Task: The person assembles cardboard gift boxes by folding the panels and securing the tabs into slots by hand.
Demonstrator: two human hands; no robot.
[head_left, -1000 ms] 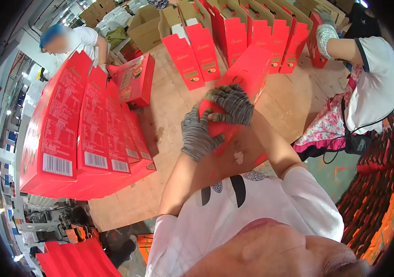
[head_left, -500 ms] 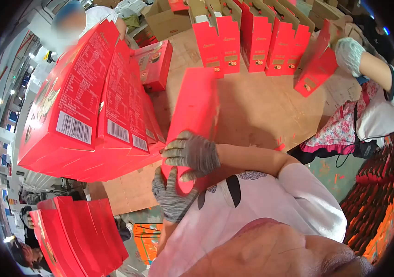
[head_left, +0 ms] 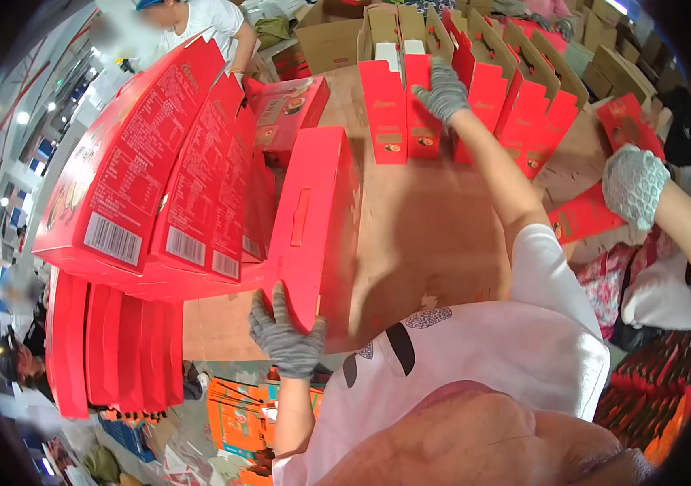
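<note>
A closed red gift box (head_left: 325, 202) with a slot handle on top stands on the table in front of me. My left hand (head_left: 289, 340), in a grey striped glove, lies against its near end with fingers spread. My right hand (head_left: 445, 91), gloved alike, reaches to the back row and grips the upper edge of an open-topped red box (head_left: 423, 134). Beside that one stands another open red box (head_left: 382, 113) with white contents showing. More open red boxes (head_left: 515, 109) stand to the right, partly behind my forearm.
Large red boxes with barcodes (head_left: 131, 178) are stacked at left, above a row of further red boxes (head_left: 127, 348). A flat-lying red box (head_left: 289, 109) sits behind. At right, a co-worker's gloved hand (head_left: 635, 188) holds a red carton (head_left: 584, 215). Another person (head_left: 212, 32) stands at the back left.
My right hand has left the closed box and moved forward to the open boxes. The closed box now stands farther left, beside the stack. My left hand remains at its near end.
</note>
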